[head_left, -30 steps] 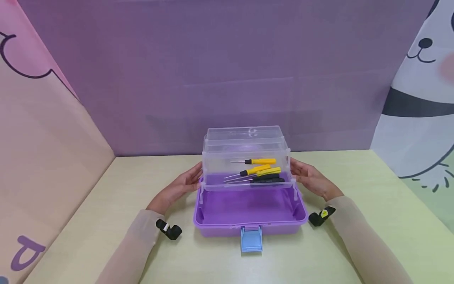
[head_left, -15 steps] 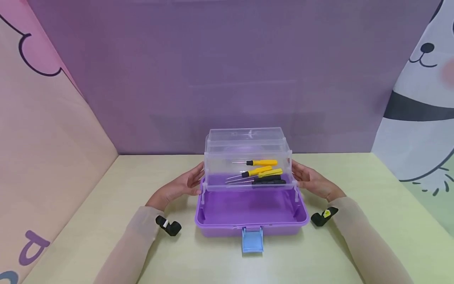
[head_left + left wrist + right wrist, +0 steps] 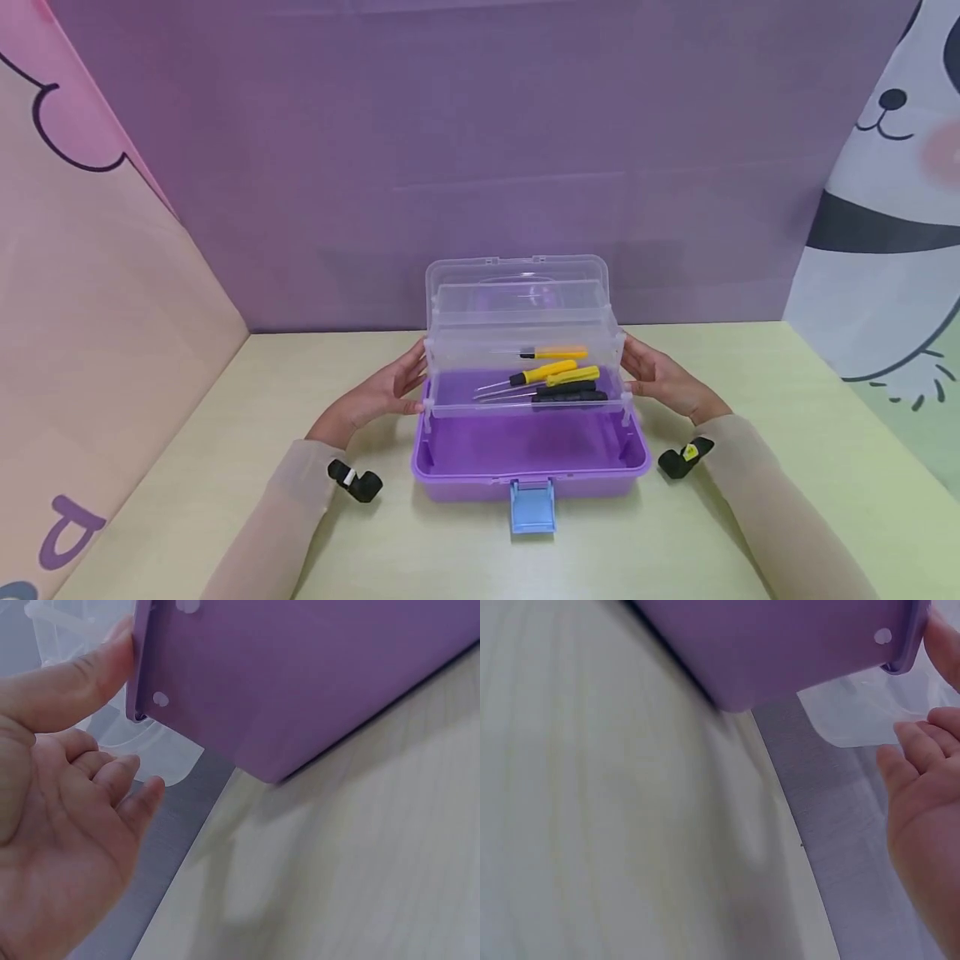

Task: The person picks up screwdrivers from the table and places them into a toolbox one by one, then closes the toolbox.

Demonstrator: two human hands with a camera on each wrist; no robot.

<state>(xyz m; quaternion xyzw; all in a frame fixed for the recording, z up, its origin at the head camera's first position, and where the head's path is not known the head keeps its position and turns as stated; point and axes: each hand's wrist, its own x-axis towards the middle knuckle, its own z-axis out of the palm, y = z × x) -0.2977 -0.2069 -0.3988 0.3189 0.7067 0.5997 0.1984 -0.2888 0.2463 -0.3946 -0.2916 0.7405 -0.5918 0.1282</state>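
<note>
A purple toolbox (image 3: 465, 490) stands on the table with its clear lid (image 3: 517, 270) raised behind it. A clear tray (image 3: 459, 357) is lifted over the base. In it lie several screwdrivers, some with yellow handles (image 3: 553, 370), some with black handles (image 3: 570, 398). My left hand (image 3: 375, 400) is at the box's left side, its thumb (image 3: 90, 679) against the rim of the box wall (image 3: 285, 682), other fingers loosely bent. Opposite, my right hand (image 3: 667, 385) touches the right side, with fingers (image 3: 919, 746) near the lid. Both index fingertips are hidden.
A light blue latch (image 3: 532, 508) hangs down at the front of the box. The pale wooden table (image 3: 390, 554) extends around it. A purple backdrop (image 3: 480, 150) rises behind the table's far edge. Printed panels flank both sides. Each wrist carries a small black camera (image 3: 686, 458).
The lid has swung up into fuller view behind the tray. The tray with the screwdrivers has come slightly forward and down. Both hands stay at the box's sides.
</note>
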